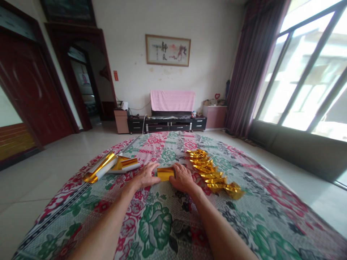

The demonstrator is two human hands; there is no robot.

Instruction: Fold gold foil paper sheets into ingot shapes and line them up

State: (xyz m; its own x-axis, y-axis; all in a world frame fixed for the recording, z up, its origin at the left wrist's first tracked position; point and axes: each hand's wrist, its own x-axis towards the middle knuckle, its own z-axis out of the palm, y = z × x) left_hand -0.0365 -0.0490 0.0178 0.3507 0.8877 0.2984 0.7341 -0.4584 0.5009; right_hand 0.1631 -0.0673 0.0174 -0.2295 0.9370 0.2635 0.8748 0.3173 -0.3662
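A small folded piece of gold foil paper [165, 173] lies on a floral cloth [162, 224] spread before me. My left hand [146, 176] presses on its left end, and my right hand [182, 177] presses on its right end. Both hands lie flat with fingers on the paper. To the right runs a row of several folded gold paper shapes [211, 173]. At the left lie loose gold foil sheets [111, 165], partly curled.
The cloth covers a round surface with tiled floor [54, 162] around it. A low dark TV cabinet [168, 124] with a pink cover stands at the far wall. Big windows and a curtain [249, 68] are on the right, dark doors on the left.
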